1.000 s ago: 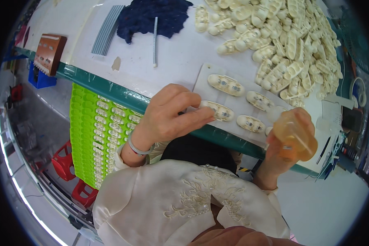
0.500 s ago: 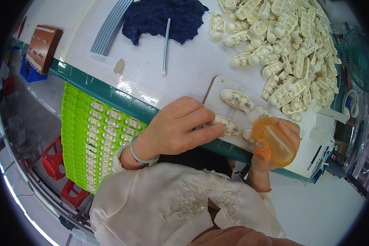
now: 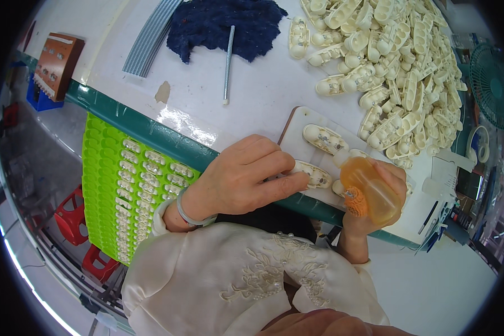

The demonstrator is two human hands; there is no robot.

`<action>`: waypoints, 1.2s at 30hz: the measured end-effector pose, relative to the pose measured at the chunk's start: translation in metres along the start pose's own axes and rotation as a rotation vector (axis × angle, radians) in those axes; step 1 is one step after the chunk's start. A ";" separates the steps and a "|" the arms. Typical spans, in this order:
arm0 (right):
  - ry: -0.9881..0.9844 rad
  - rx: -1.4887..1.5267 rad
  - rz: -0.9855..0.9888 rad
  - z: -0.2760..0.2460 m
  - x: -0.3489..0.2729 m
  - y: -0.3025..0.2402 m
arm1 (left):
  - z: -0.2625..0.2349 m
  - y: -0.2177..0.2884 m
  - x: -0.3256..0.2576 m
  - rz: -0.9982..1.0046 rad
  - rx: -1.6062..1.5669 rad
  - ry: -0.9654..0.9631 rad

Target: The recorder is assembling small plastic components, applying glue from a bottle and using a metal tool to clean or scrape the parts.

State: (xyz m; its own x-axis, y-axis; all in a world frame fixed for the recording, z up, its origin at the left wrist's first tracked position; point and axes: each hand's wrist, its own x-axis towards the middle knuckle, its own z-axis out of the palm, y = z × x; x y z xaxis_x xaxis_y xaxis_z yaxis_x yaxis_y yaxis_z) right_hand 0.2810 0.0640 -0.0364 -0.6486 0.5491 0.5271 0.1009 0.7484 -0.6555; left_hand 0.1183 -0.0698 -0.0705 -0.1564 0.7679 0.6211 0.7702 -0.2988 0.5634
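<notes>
My left hand (image 3: 246,176) lies on a small white board (image 3: 297,126) at the table's near edge, its fingertips pressing a cream plastic part (image 3: 313,173). A second cream part (image 3: 325,139) lies farther back on the same board. My right hand (image 3: 375,196) grips an orange squeeze bottle (image 3: 367,193), tipped with its ribbed cap end toward me, right beside the pressed part. A silver bangle (image 3: 187,213) circles my left wrist.
A big heap of cream plastic parts (image 3: 397,67) covers the table's far right. A dark blue cloth (image 3: 218,22) with a metal rod (image 3: 228,56) lies at the back. A green tray (image 3: 123,185) filled with parts stands below the table edge. A green fan (image 3: 490,84) is at right.
My right hand has brought the orange bottle in from the right, close to the part on the board. My left hand stays pressed on that part.
</notes>
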 end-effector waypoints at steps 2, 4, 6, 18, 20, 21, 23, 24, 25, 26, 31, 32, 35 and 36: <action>0.001 0.005 0.009 0.001 0.000 -0.001 | 0.000 0.000 0.000 0.000 0.002 -0.001; 0.009 0.044 0.017 0.002 0.000 -0.002 | -0.001 0.001 0.000 -0.009 -0.004 -0.003; 0.002 0.039 0.008 0.002 0.000 -0.002 | 0.000 0.001 0.000 -0.009 -0.006 -0.003; 0.059 0.065 0.027 -0.002 -0.004 0.004 | 0.000 0.000 0.001 0.002 0.003 0.010; 0.061 0.068 0.035 -0.003 -0.005 0.004 | 0.000 0.000 0.001 0.009 0.011 0.008; 0.056 0.072 0.021 -0.003 -0.004 0.004 | 0.000 0.000 0.001 0.002 0.006 0.007; 0.051 0.077 0.005 -0.003 -0.002 0.002 | 0.000 0.001 0.002 -0.005 0.003 0.006; 0.034 0.065 0.003 -0.003 -0.002 0.001 | 0.001 0.001 0.001 -0.006 -0.002 0.010; 0.017 0.054 0.002 -0.003 -0.001 0.000 | 0.001 0.000 0.001 -0.006 -0.007 0.013; 0.019 0.053 0.002 -0.003 -0.001 -0.002 | 0.001 0.001 0.001 -0.004 -0.007 0.012; 0.033 -0.021 0.013 -0.013 -0.008 -0.004 | -0.001 0.001 0.001 -0.019 -0.023 -0.015; 0.039 -0.025 0.016 -0.015 -0.013 -0.004 | -0.001 0.001 0.001 -0.015 -0.026 -0.019; 0.111 -0.118 0.013 -0.021 -0.025 0.000 | -0.002 0.001 0.001 -0.017 -0.032 -0.047; 0.096 -0.126 0.006 -0.022 -0.027 0.002 | -0.002 0.001 0.001 -0.024 -0.016 -0.056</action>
State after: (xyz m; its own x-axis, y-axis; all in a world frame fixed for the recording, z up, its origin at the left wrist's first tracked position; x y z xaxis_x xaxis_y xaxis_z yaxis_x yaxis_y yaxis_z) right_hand 0.3154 0.0591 -0.0402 -0.5732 0.5820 0.5768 0.2018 0.7825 -0.5891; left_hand 0.1172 -0.0708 -0.0682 -0.1390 0.8054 0.5761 0.7565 -0.2891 0.5867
